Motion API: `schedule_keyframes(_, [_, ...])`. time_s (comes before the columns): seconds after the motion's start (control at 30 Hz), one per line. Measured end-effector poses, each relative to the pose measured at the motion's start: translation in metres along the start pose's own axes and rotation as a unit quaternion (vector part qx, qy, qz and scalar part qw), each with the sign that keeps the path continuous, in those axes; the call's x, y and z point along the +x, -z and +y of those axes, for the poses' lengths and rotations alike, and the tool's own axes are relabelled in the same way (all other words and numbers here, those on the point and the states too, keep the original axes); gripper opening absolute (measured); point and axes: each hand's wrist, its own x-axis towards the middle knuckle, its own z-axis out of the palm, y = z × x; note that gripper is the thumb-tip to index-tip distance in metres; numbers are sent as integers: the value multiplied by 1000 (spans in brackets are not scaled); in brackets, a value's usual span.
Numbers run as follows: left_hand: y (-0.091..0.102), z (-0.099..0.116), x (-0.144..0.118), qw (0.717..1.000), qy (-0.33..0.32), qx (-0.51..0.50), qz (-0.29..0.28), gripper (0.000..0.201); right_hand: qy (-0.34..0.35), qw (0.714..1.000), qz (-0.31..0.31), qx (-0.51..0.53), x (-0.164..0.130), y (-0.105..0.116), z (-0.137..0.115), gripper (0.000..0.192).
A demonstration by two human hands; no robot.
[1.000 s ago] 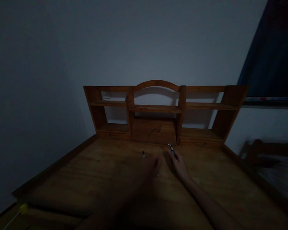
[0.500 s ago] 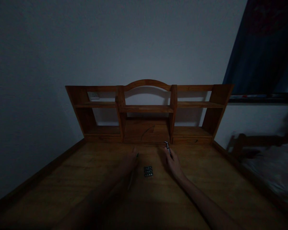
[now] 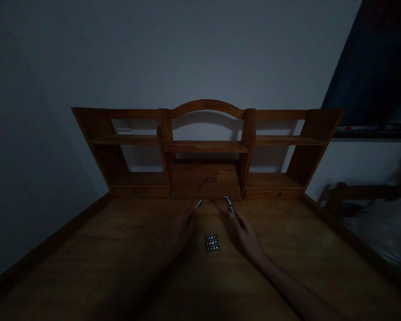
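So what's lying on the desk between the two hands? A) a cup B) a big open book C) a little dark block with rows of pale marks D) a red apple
C: a little dark block with rows of pale marks lies on the wooden desk, between the left hand and the right hand.

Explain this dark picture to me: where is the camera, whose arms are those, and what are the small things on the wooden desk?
There is no machine here. The camera sits on a person's head, looking forward and down, so both arms are that person's own. The left hand holds a thin pen-like stick with a pale tip. The right hand holds a slim dark tool with a bent metal tip. Between the hands, a small dark rectangular block with rows of pale marks lies on the brown wooden desk. Behind stands a wooden shelf unit with an arched top. The light is too dim to tell more.
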Motion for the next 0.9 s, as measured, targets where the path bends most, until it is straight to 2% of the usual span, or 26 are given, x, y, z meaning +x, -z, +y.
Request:
schedule_keyframes(0.07, [1,5,-1,999,-33,5,33,44,-6,1000,-16,5,-1,-3,-2,40])
schedule_keyframes(0.13, [1,8,-3,998,-56,15,40,46,-24,999,-35,19,-3,-5,-4,37])
schedule_keyframes(0.27, [0,8,-6,996,-89,24,13,47,-124,978,-141,92,-11,-13,-7,44])
schedule_keyframes(0.37, [1,11,-9,994,-110,21,-2,47,-152,959,-190,145,-18,-19,-8,46])
schedule_keyframes(0.6, [-1,20,-13,990,-127,32,49,50,-181,939,-197,217,-15,-19,-9,45])
schedule_keyframes(0.8, [-10,9,-13,993,-88,71,-44,53,-181,944,-179,209,-11,-16,-4,49])
schedule_keyframes(0.9, [-8,8,-13,991,-85,83,-65,58,-175,947,-180,201,-11,-18,-1,49])
